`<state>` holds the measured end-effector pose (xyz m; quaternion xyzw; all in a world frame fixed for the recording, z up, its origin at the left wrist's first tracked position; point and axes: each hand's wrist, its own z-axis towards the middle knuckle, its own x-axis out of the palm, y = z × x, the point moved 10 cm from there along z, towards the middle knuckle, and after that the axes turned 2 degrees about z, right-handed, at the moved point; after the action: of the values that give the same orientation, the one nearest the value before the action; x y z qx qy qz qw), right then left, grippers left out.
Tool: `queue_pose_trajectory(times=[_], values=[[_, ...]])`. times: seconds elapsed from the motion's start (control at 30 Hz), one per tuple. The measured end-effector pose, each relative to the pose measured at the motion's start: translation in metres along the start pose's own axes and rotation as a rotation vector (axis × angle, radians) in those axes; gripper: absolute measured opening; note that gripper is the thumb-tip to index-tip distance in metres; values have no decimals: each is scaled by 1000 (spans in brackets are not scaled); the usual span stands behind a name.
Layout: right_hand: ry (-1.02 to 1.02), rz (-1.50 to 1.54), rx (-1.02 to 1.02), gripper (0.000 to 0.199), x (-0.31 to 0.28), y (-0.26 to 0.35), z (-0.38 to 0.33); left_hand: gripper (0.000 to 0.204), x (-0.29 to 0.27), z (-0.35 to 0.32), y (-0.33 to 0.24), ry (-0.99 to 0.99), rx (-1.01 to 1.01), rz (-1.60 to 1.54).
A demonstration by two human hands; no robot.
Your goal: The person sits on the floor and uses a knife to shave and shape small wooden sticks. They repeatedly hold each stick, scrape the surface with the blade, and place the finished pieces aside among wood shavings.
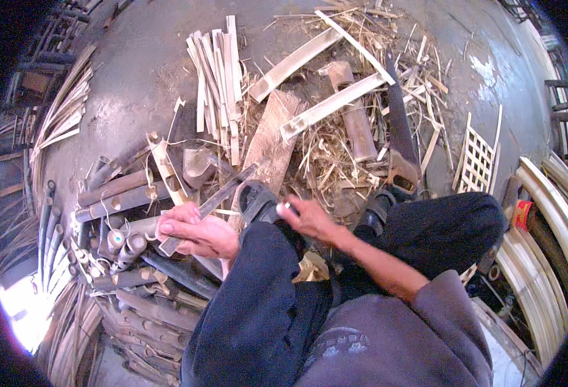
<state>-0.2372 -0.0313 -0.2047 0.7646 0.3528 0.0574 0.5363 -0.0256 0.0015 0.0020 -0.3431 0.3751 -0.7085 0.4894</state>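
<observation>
The left hand [197, 233] was closed around a knife [210, 205], its blade angled up and to the right toward a plank [272, 145]. The right hand [306, 216] was pinched on a small pale piece [286, 208] just above the left knee [258, 258]; what the piece was could not be told. A sandal [255, 201] lay between the hands, at the plank's near end. Cut bamboo tubes [119, 193] were heaped on the floor [148, 64] at the left. Split slats [218, 80] lay beyond the plank. A handsaw [400, 138] rested among shavings toward the right, near a small lattice [477, 160].
</observation>
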Motion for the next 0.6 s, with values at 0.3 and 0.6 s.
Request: queue_pose_trajectory(times=[0.3,0.6], values=[[-60,-22,190,66,-14,-62,26,33,1,27,23,24,-198,-143],[-217,-101,85,55,-25,-62,33,31,40,-17,70,447,32,288]])
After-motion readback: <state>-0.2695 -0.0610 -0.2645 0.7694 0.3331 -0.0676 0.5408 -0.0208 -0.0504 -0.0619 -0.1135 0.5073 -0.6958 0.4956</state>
